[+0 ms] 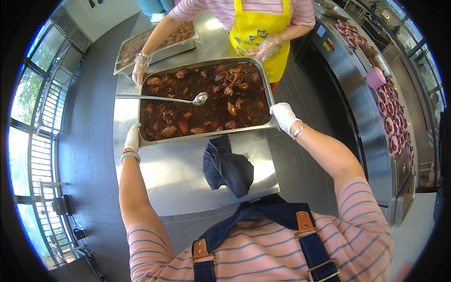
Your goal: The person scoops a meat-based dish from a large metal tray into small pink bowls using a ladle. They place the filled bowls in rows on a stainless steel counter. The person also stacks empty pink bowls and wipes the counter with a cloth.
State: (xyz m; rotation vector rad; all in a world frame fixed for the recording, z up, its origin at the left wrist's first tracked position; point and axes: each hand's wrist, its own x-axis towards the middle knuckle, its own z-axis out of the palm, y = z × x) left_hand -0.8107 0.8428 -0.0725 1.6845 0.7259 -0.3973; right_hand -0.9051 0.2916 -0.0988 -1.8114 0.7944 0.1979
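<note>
A large rectangular stainless steel pan (208, 136) holds meat pieces in dark brown sauce. My left hand (132, 138), in a white glove, grips its near left corner. At the near right corner my right hand (284, 116), also white-gloved, holds the rim. A metal ladle (155, 98) lies across the pan, its bowl over the sauce and its handle out past the left rim. On the steel table (169, 176) in front of me, just below the pan, is a crumpled dark blue cloth (227, 165).
Across the table stands a co-worker in a yellow apron (262, 24), one gloved hand (140, 68) at the pan's far left corner. Behind is another food pan (172, 49). A steel counter (359, 91) at right bears many pink dishes (376, 78). Bowls (149, 7) are stacked at the back.
</note>
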